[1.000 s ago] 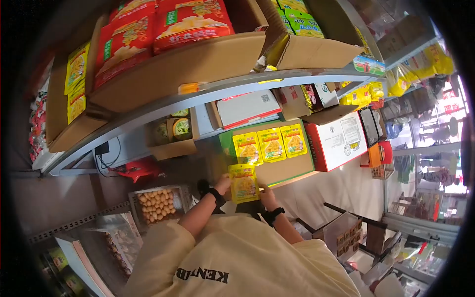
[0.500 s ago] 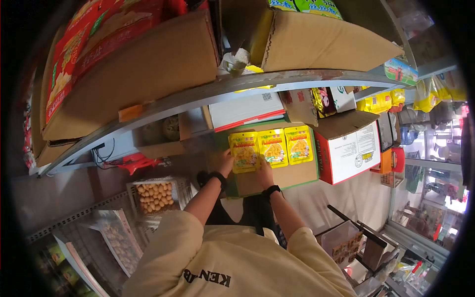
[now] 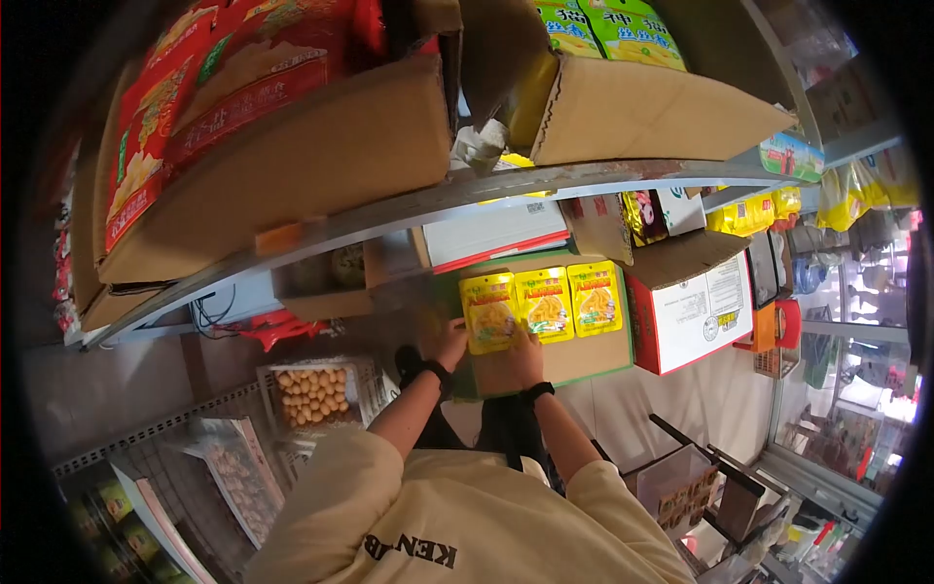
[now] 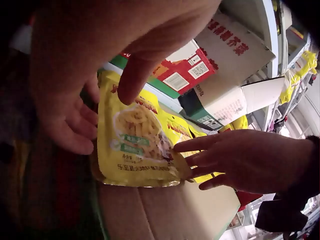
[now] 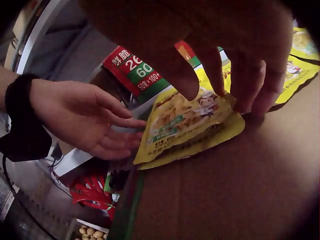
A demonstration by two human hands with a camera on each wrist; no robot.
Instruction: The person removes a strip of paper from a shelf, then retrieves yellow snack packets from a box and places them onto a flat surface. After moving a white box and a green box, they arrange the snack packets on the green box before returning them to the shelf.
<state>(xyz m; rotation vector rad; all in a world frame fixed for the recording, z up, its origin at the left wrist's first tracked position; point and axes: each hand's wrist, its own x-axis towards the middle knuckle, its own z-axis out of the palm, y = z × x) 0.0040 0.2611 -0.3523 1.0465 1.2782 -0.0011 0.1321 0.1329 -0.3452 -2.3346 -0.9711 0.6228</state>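
Note:
Three yellow snack pouches lie in a row on a cardboard surface with a green edge [image 3: 593, 355]. At the row's left end, the pouch [image 3: 490, 316] sits between both hands. My left hand [image 3: 448, 345] is at its left side, fingers extended along the edge and thumb over its front in the left wrist view. On the opposite side, my right hand [image 3: 526, 360] touches the lower right edge with fairly straight fingers. The right wrist view shows a second yellow layer under this pouch [image 5: 180, 117]. The middle pouch [image 3: 547, 310] and the right pouch [image 3: 597, 300] lie alongside.
A metal shelf edge [image 3: 389, 212] runs above the work, bearing cartons of red bags [image 3: 258, 107] and green bags [image 3: 632, 34]. A white and red carton [image 3: 696, 316] stands right of the pouches. Lower left is a crate of eggs [image 3: 311, 394].
Both hands carried the left pouch forward from near the body onto the left end of the row. Over the last half second they have stayed at its sides, their grip loosened.

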